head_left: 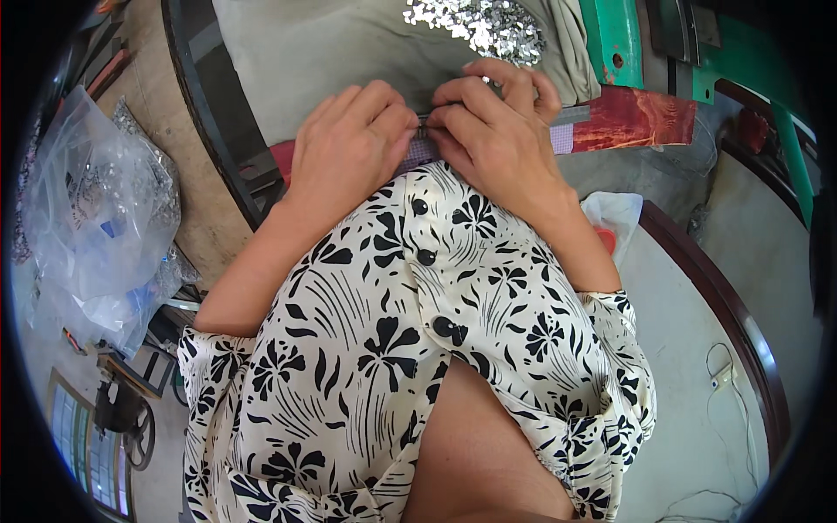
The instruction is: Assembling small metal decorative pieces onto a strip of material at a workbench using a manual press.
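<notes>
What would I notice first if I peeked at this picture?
Two hands meet in the upper middle: the left hand and right hand pinch something small together over a strip of checked cloth. Just above them glitters a heap of tiny silver pieces.

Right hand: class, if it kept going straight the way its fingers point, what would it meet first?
The right hand points toward the left hand, so it would probably meet those fingers first, above the small checked strip both pinch. Depth is unclear.

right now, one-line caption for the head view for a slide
Both hands, left and right, pinch a small checked strip beside a pile of silvery bits.
</notes>
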Action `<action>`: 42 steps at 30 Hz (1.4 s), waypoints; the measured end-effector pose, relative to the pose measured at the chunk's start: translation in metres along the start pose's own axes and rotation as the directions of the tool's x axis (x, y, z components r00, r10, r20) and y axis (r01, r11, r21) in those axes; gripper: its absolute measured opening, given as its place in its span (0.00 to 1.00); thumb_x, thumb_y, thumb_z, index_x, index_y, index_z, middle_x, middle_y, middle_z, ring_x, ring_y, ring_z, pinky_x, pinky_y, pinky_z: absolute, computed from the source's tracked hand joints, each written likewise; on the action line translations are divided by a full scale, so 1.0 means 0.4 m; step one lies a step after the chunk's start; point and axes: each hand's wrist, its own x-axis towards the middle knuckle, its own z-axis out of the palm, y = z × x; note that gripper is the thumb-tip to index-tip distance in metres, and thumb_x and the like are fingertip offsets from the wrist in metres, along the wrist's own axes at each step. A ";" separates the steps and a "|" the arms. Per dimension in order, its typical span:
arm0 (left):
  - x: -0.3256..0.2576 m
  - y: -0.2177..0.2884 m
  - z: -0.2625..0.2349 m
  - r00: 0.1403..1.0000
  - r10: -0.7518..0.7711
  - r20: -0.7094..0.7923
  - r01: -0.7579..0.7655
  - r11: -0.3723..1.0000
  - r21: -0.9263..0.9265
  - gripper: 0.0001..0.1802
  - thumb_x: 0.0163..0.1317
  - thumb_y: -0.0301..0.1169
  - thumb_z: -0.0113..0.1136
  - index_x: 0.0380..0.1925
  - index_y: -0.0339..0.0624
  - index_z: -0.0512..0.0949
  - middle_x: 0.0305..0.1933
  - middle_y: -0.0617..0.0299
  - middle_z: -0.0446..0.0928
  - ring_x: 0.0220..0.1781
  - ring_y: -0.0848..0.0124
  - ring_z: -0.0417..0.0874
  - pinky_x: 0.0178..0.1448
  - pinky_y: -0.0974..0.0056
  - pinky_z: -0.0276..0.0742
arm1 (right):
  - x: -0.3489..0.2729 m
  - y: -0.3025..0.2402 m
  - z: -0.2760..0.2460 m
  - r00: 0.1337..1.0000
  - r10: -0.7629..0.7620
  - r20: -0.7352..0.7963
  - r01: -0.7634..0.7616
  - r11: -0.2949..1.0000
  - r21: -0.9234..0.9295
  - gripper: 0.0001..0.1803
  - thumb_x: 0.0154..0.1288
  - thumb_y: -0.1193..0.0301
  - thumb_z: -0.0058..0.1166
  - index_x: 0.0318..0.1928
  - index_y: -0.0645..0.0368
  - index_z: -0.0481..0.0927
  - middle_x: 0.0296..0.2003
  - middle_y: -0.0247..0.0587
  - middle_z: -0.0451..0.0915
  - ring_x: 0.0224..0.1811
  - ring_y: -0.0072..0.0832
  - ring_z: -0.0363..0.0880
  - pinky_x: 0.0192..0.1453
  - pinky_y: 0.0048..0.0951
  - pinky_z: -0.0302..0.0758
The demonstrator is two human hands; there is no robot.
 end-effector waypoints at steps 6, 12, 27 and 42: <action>0.000 0.005 -0.016 0.998 -0.010 0.057 0.010 1.000 0.001 0.10 0.51 0.27 0.69 0.33 0.42 0.79 0.38 0.64 0.73 0.40 0.63 0.78 0.45 0.59 0.77 | 0.037 0.047 -0.028 0.999 0.025 0.034 -0.028 0.994 0.109 0.07 0.50 0.66 0.70 0.32 0.44 0.88 0.42 0.19 0.81 0.54 0.33 0.72 0.62 0.42 0.53; -0.012 0.000 -0.019 0.992 -0.049 0.120 0.059 0.995 -0.079 0.14 0.51 0.25 0.70 0.38 0.38 0.78 0.44 0.58 0.74 0.46 0.58 0.78 0.49 0.57 0.77 | 0.151 0.164 0.096 0.859 -0.201 -0.470 0.279 0.955 0.101 0.07 0.51 0.66 0.69 0.31 0.51 0.85 0.39 0.31 0.79 0.52 0.37 0.72 0.61 0.46 0.57; -0.024 -0.016 -0.025 0.980 -0.173 0.100 0.192 0.954 -0.230 0.12 0.52 0.25 0.70 0.37 0.39 0.79 0.42 0.60 0.76 0.45 0.58 0.79 0.47 0.57 0.77 | 0.142 0.107 0.000 0.997 0.040 -0.059 -0.032 0.991 0.127 0.05 0.54 0.70 0.65 0.31 0.53 0.81 0.39 0.32 0.78 0.51 0.39 0.72 0.59 0.46 0.55; 0.130 -0.095 -0.018 0.978 -0.134 -0.161 0.133 0.991 -0.022 0.07 0.61 0.25 0.65 0.40 0.40 0.82 0.39 0.59 0.80 0.35 0.61 0.82 0.40 0.61 0.78 | 0.136 0.167 0.128 0.779 -0.163 -0.605 0.283 0.953 0.108 0.06 0.52 0.68 0.68 0.30 0.53 0.85 0.40 0.32 0.79 0.54 0.40 0.70 0.59 0.47 0.57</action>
